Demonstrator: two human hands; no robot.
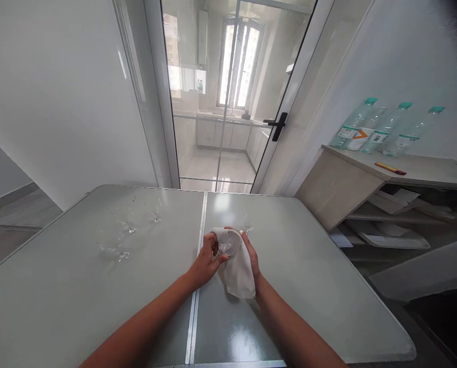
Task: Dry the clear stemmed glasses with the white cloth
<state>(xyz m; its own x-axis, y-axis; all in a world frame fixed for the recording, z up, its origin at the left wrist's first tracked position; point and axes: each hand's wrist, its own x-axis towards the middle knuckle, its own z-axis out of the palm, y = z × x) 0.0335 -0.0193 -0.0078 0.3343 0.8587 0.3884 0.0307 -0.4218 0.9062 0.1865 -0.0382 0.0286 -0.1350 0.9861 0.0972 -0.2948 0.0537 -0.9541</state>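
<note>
Both my hands are over the middle of the grey table (309,286). My left hand (205,263) is closed on a fold of a white cloth (238,271) pressed at the bowl of a clear wine glass (231,241). My right hand (251,258) grips the same glass from the other side, with the cloth hanging under its palm; the glass's foot (247,225) points away from me. Three more clear wine glasses stand upright on the left half of the table: one (118,245) nearest, one (128,221) behind it, one (155,212) farther back.
A glass sliding door (228,102) with a black handle (277,125) stands behind the table. At the right, a wooden shelf unit (366,189) carries three plastic water bottles (382,130) and a pen-like object (390,168); papers lie on its lower shelves.
</note>
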